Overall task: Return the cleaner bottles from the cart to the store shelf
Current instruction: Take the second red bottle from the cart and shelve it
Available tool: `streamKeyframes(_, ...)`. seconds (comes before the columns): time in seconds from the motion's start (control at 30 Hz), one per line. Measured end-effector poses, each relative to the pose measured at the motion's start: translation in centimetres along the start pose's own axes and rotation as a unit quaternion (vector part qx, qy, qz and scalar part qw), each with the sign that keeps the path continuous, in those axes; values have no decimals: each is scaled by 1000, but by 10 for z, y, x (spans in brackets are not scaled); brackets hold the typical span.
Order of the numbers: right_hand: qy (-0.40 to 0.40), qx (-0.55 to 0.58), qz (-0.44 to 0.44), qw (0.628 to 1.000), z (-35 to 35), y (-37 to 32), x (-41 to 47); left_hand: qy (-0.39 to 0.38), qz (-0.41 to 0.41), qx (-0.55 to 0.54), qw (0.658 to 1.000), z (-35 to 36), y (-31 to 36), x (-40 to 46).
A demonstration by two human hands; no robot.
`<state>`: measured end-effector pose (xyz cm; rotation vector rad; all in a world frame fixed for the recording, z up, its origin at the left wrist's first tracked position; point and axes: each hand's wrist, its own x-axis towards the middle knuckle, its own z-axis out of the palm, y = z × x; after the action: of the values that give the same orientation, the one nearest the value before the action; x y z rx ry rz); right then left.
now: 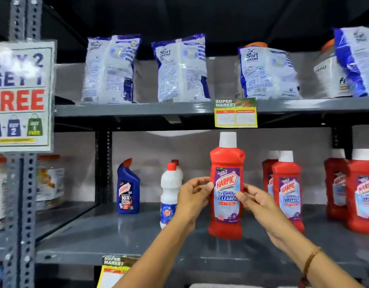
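A red Harpic bathroom cleaner bottle with a white cap stands upright over the grey middle shelf, its base at or just above the shelf surface. My left hand grips its left side and my right hand grips its right side, thumbs on the label. To its right stand more red Harpic bottles, with another pair at the far right. The cart is not in view.
A blue Harpic toilet cleaner bottle and a white bottle with a red cap stand left of the held bottle. Detergent bags line the upper shelf. A promo sign hangs on the left upright post. Jars sit in the left bay.
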<state>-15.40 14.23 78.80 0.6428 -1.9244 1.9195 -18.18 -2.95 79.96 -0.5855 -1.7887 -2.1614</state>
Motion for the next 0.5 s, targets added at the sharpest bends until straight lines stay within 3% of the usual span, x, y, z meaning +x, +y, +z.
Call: streamKeyframes(0.5,-11,-8,81,997,-55,81,70,54,-54,35,996,32,-91,73)
